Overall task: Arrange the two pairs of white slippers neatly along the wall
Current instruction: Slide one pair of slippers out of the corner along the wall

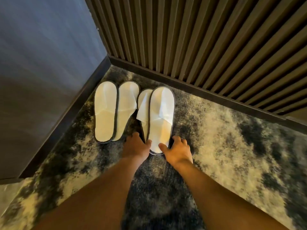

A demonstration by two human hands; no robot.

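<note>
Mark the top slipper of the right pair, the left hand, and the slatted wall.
top slipper [162, 113], head view: middle of its upper.
left hand [136, 146], head view: back of the hand.
slatted wall [199, 39], head view: a slat mid-panel.

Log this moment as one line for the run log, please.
stage: aligning right pair | left hand and right hand: at heel of right pair, slippers overlapping | left pair: side by side near corner | carpet

left pair [114, 112] beside overlapping right pair [159, 117]

Dim, warm light; blurred, warped edges
</note>
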